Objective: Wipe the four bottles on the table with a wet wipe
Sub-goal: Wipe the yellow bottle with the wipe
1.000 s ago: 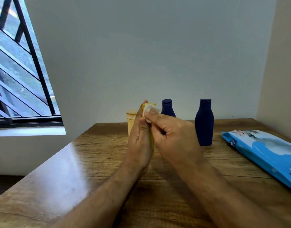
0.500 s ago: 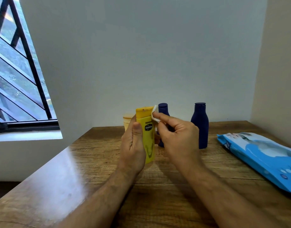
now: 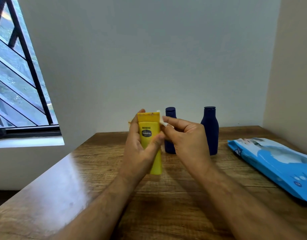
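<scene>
My left hand point(image 3: 138, 149) grips a yellow bottle point(image 3: 150, 135) upright above the wooden table point(image 3: 166, 196), its dark oval label facing me. My right hand point(image 3: 185, 135) pinches a small white wet wipe point(image 3: 162, 121) against the bottle's upper right edge, by the cap. A small dark blue bottle point(image 3: 170, 112) stands behind my right hand, partly hidden. A taller dark blue bottle point(image 3: 209, 130) stands to its right. A pale orange bottle point(image 3: 129, 122) behind my left hand is almost wholly hidden.
A blue pack of wet wipes point(image 3: 274, 163) lies at the table's right side. A wall runs close behind the bottles and along the right. A barred window point(image 3: 19, 75) is at the left.
The yellow bottle has turned in my left hand, so its label now faces me. My right hand with the wipe has shifted from the cap's top to its right edge.
</scene>
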A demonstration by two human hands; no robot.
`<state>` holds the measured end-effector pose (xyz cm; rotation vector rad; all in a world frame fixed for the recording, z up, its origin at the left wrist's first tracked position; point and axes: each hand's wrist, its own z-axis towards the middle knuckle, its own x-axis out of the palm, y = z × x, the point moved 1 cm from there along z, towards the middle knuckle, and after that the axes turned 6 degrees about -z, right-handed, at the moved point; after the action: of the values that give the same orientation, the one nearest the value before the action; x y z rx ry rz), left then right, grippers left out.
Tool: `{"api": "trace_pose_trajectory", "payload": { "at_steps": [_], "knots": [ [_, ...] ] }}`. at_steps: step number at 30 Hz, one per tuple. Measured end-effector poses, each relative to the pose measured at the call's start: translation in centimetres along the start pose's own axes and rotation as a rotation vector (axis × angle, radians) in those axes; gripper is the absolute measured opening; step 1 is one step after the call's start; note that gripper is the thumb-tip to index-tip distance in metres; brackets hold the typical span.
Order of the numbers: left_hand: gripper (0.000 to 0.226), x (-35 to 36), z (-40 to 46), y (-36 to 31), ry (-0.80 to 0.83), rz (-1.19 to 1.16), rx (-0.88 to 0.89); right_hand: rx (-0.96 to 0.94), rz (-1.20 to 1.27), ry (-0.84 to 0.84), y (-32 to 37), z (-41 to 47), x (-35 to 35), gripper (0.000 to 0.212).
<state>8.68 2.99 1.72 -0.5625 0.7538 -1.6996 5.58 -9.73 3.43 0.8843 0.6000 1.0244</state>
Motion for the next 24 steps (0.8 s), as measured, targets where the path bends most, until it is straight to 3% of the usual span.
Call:
{"api": "trace_pose_trajectory", "payload": {
  "at_steps": [3,6,8,14,16,19,21,24],
  "knots": [
    [0.079,0.1,-0.1,0.1,0.058,-0.068,-0.084,0.066,0.052,0.064,-0.1,0.2,0.0,0.025],
    [0.05,0.2,0.2,0.0,0.069,-0.265,-0.22,0.062,0.027,0.117,0.0,0.1,0.0,0.024],
    [0.042,0.2,0.3,0.1,0.055,-0.343,-0.251,0.023,-0.015,0.1,0.3,-0.2,0.0,0.024],
    [0.054,0.0,0.4,0.6,0.09,-0.326,-0.311,-0.017,-0.042,-0.013,0.2,-0.4,-0.2,0.025],
    [0.056,-0.1,0.5,0.6,0.06,-0.299,-0.28,0.04,0.027,-0.005,0.4,-0.3,-0.2,0.023],
    [0.042,-0.3,0.5,0.4,0.036,-0.228,-0.16,0.252,0.371,0.0,0.6,0.2,-0.2,0.022],
    [0.032,-0.7,0.3,0.1,0.059,-0.045,-0.002,0.312,0.485,-0.031,0.5,0.7,-0.6,0.024],
    [0.045,-1.3,0.4,0.0,0.093,0.29,0.2,0.249,0.498,-0.039,0.7,1.1,-1.0,0.028]
  ]
}}
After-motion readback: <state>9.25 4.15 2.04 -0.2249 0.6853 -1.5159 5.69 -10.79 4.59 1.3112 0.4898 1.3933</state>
